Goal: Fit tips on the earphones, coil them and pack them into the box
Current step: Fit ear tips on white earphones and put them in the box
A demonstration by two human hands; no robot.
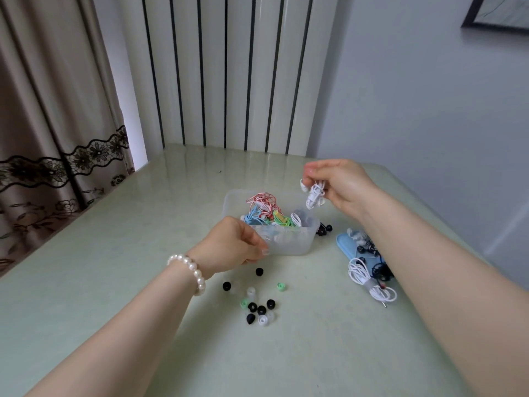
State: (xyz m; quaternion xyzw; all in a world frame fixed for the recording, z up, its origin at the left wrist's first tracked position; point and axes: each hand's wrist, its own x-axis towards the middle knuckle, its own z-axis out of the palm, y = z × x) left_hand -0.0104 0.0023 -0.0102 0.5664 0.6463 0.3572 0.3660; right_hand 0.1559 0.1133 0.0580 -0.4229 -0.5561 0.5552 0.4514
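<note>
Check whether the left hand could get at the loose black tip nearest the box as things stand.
Probably yes: the left hand grips the box corner, and the black tip lies uncovered on the table just below it, once it lets go.

Light: soft, even daylight, brightest at the gap beside the curtain
Glare: pale sheen on the far table
Shadows: faint, short
Focus: slightly soft overall
Distortion: wide-angle; forearms balloon and the table bends near the edges

Right hand pinches coiled white earphones above the box; left hand holds its corner.
</note>
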